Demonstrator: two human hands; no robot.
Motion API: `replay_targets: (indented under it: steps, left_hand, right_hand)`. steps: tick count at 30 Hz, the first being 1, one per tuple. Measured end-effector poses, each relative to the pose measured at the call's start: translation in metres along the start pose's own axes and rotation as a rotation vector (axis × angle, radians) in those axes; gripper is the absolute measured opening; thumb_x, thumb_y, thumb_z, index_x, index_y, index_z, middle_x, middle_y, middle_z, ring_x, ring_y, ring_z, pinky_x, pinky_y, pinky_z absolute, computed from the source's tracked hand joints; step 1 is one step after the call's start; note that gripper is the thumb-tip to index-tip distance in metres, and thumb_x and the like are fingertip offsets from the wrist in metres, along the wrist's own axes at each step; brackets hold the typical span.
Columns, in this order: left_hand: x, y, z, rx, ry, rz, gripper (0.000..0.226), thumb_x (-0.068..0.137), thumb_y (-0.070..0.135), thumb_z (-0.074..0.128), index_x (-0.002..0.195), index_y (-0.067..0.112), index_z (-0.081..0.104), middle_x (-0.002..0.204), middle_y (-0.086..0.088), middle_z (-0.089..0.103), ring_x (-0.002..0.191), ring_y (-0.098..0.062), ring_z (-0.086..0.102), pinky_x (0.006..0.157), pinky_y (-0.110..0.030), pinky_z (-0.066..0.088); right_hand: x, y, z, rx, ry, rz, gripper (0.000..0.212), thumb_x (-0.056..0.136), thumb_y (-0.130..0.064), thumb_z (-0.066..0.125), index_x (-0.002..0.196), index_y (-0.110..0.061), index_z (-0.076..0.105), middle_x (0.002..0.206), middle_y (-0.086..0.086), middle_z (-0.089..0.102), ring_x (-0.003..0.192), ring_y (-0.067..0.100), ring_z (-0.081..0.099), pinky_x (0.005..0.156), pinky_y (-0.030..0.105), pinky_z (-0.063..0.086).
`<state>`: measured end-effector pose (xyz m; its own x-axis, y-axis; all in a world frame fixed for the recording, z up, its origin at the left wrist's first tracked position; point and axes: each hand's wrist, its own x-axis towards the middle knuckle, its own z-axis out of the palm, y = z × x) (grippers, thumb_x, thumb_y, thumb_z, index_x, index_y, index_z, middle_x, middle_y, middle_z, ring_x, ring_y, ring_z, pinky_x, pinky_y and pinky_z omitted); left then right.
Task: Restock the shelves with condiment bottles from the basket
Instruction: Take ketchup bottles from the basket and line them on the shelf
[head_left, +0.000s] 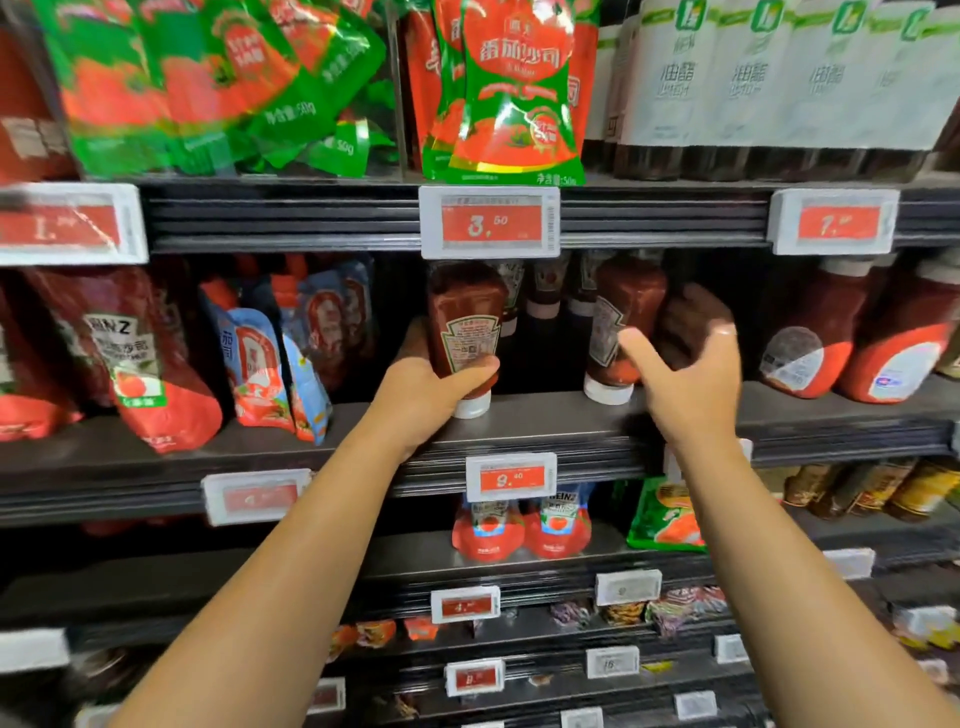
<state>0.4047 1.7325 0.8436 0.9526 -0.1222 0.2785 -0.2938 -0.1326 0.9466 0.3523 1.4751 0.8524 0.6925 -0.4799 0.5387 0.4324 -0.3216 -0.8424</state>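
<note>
A single wide-angle view from the person's head looks forward and slightly down, straight at a shop shelf (519, 415) at close range. Both forearms reach in from the lower edge toward the middle tier. Straight shelf edges bow toward the borders. The upper tier fills the top of the view, lower tiers recede at the bottom. No second view shares the scene.
</note>
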Motion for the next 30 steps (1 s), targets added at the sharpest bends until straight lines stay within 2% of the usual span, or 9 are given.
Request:
replay_targets:
  steps: [2, 5, 8, 10, 12, 15, 21, 26, 30]
  left_hand:
    - [0.000, -0.001, -0.002, -0.020, 0.052, 0.032, 0.069, 0.057, 0.055, 0.089, 0.112, 0.046, 0.049, 0.097, 0.022, 0.074, 0.088, 0.000, 0.072, 0.071, -0.016, 0.056]
    - [-0.002, -0.002, -0.004, -0.041, 0.138, 0.076, 0.057, 0.059, 0.048, 0.088, 0.106, 0.047, 0.054, 0.095, 0.014, 0.076, 0.087, -0.006, 0.074, 0.074, -0.030, 0.061]
    - [-0.006, 0.000, -0.005, -0.068, 0.233, 0.086, 0.027, 0.068, 0.048, 0.076, 0.090, 0.040, 0.062, 0.084, 0.009, 0.074, 0.082, -0.012, 0.072, 0.074, -0.041, 0.059]
    - [-0.008, 0.002, -0.006, -0.066, 0.242, 0.085, 0.021, 0.073, 0.048, 0.070, 0.078, 0.030, 0.063, 0.075, 0.004, 0.070, 0.075, -0.015, 0.067, 0.073, -0.047, 0.055]
    - [-0.012, 0.003, -0.004, 0.010, 0.233, 0.074, 0.034, 0.071, 0.051, 0.069, 0.077, 0.017, 0.064, 0.074, 0.000, 0.071, 0.072, -0.011, 0.066, 0.068, -0.042, 0.055]
    - [-0.015, 0.004, -0.003, 0.178, 0.266, 0.086, 0.041, 0.065, 0.055, 0.068, 0.080, 0.018, 0.065, 0.076, 0.009, 0.070, 0.072, -0.006, 0.066, 0.060, -0.023, 0.053]
    - [-0.016, 0.007, -0.003, 0.154, 0.219, 0.108, 0.023, 0.073, 0.046, 0.074, 0.082, 0.028, 0.063, 0.081, 0.015, 0.071, 0.076, 0.000, 0.066, 0.062, -0.015, 0.048]
    - [-0.017, 0.008, -0.003, 0.155, 0.169, 0.092, 0.037, 0.070, 0.057, 0.076, 0.094, 0.030, 0.067, 0.097, 0.008, 0.074, 0.091, -0.005, 0.069, 0.083, -0.033, 0.057]
    - [-0.021, 0.011, -0.001, 0.221, 0.097, 0.086, 0.050, 0.063, 0.066, 0.080, 0.099, 0.037, 0.059, 0.094, 0.012, 0.072, 0.086, 0.003, 0.067, 0.070, -0.016, 0.056]
  right_hand:
    - [-0.024, -0.012, 0.005, 0.016, 0.121, -0.186, 0.040, 0.085, -0.029, 0.077, 0.118, -0.037, 0.056, 0.105, -0.013, 0.065, 0.097, 0.009, 0.066, 0.088, 0.026, 0.053]
    - [-0.046, -0.031, 0.032, 0.055, -0.101, -0.284, 0.022, 0.089, -0.023, 0.068, 0.106, -0.035, 0.061, 0.093, -0.013, 0.067, 0.083, 0.007, 0.066, 0.075, 0.013, 0.049]
    - [-0.046, -0.037, 0.067, -0.092, -0.379, -0.085, 0.015, 0.089, -0.044, 0.057, 0.101, -0.035, 0.059, 0.093, -0.011, 0.068, 0.085, 0.007, 0.065, 0.076, 0.017, 0.051]
    - [-0.041, -0.034, 0.087, -0.069, -0.458, 0.204, 0.027, 0.082, -0.050, 0.051, 0.100, -0.031, 0.061, 0.096, -0.009, 0.068, 0.094, 0.011, 0.065, 0.090, 0.038, 0.054]
    - [-0.036, -0.030, 0.099, 0.061, -0.498, 0.393, 0.034, 0.080, -0.043, 0.050, 0.104, -0.028, 0.068, 0.105, -0.004, 0.074, 0.104, 0.018, 0.068, 0.099, 0.050, 0.052]
    - [-0.032, -0.024, 0.102, 0.199, -0.489, 0.478, 0.041, 0.079, -0.036, 0.049, 0.112, -0.024, 0.071, 0.108, -0.003, 0.077, 0.104, 0.016, 0.071, 0.101, 0.046, 0.054]
    - [-0.033, -0.012, 0.096, 0.327, -0.451, 0.457, 0.041, 0.079, -0.023, 0.049, 0.113, -0.012, 0.068, 0.107, 0.004, 0.077, 0.103, 0.016, 0.073, 0.084, 0.032, 0.058]
    - [-0.036, -0.008, 0.092, 0.283, -0.429, 0.381, 0.018, 0.082, -0.023, 0.054, 0.094, -0.014, 0.065, 0.092, 0.000, 0.079, 0.089, 0.016, 0.076, 0.073, 0.027, 0.059]
    - [-0.039, -0.006, 0.090, 0.175, -0.464, 0.353, 0.029, 0.083, -0.029, 0.059, 0.104, -0.011, 0.065, 0.100, 0.008, 0.076, 0.091, 0.020, 0.074, 0.086, 0.042, 0.061]
